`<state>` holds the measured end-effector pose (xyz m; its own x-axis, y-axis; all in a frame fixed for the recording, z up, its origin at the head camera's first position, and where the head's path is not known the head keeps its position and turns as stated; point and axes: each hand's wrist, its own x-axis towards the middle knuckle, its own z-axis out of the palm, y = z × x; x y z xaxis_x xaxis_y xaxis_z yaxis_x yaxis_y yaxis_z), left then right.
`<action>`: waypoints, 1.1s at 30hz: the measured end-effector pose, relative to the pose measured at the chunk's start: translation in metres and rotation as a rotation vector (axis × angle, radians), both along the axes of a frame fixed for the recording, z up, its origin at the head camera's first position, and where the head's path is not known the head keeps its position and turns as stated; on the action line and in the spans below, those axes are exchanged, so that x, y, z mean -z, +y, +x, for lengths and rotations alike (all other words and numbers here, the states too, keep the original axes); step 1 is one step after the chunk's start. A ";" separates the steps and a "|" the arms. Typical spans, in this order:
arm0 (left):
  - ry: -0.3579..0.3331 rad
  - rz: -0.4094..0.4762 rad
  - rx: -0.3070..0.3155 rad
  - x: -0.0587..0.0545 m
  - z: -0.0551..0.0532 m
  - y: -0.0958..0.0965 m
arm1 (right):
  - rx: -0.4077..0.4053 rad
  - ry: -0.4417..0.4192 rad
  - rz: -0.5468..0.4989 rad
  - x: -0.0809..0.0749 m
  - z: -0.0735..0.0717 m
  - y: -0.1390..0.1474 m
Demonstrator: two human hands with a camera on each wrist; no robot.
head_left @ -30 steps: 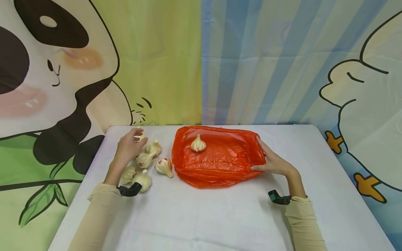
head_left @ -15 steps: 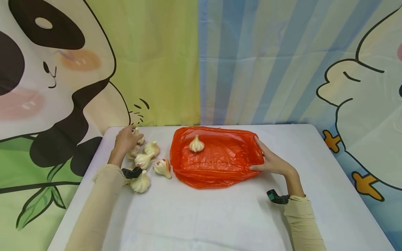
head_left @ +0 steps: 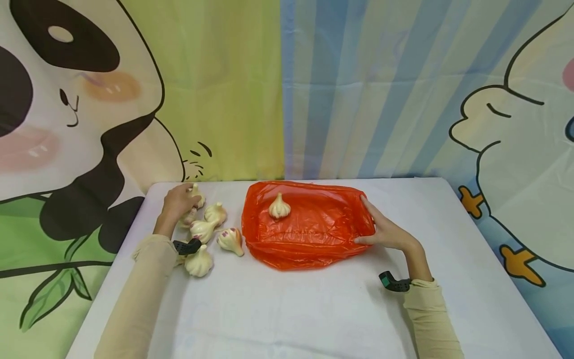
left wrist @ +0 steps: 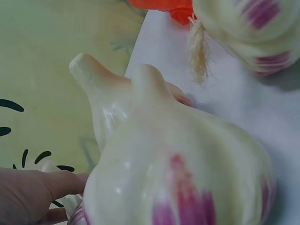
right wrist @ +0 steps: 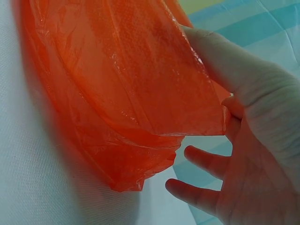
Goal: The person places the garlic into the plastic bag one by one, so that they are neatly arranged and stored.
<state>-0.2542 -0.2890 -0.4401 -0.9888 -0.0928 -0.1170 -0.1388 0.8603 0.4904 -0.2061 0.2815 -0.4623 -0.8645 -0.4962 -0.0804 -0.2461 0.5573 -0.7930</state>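
At the table's far left, my left hand (head_left: 178, 203) grips a garlic bulb (head_left: 197, 196). In the left wrist view, fingers show on both sides of that bulb, behind a large purple-streaked garlic bulb (left wrist: 183, 168). My right hand (head_left: 394, 232) holds the right end of a red plastic bag (head_left: 309, 259), thumb and fingers spread around its rim. The right wrist view shows the bag's thin film (right wrist: 117, 93) against the hand, with two lower fingers apart from it. One white garlic bulb (head_left: 279, 207) sits inside the bag, at the back left.
Several more garlic bulbs lie between my left forearm and the bag, including a purple-tinged bulb (head_left: 230, 241) beside the bag and a white bulb (head_left: 199, 261) near the wrist strap. A white cloth covers the table (head_left: 278, 309). A printed curtain (head_left: 224, 89) hangs behind it.
My left hand has moved left and closed around the back garlic bulb, uncovering bulbs nearer the bag. The right hand stays at the bag. The whole view has shifted slightly.
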 end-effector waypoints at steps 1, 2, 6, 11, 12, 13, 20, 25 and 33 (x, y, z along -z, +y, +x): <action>-0.003 0.008 0.001 0.000 0.000 0.000 | 0.002 -0.002 0.001 0.001 0.000 0.000; -0.002 0.016 0.001 -0.001 0.001 0.000 | 0.005 -0.003 0.004 0.002 0.000 0.000; 0.048 0.038 -0.005 -0.008 0.003 0.003 | 0.007 -0.003 0.008 0.004 0.001 0.001; 0.143 0.086 0.009 -0.027 0.010 0.012 | 0.010 0.001 0.014 0.003 0.001 0.001; 0.151 0.117 0.009 -0.030 0.012 0.015 | 0.011 0.002 0.013 0.002 0.001 0.001; 0.152 0.149 0.006 -0.034 0.013 0.018 | 0.011 0.004 0.011 0.001 0.001 0.001; 0.148 0.352 0.010 -0.059 0.028 0.043 | 0.016 -0.011 0.009 -0.001 0.000 0.000; 0.158 0.427 0.086 -0.071 0.038 0.068 | 0.020 -0.017 0.012 -0.001 0.000 0.001; 0.092 0.482 0.188 -0.079 0.052 0.104 | 0.013 -0.013 -0.010 -0.004 0.002 -0.001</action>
<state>-0.2026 -0.1845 -0.3613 -0.9914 0.1303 -0.0146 0.0586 0.5401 0.8395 -0.2041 0.2810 -0.4587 -0.8700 -0.4854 -0.0867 -0.2283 0.5526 -0.8016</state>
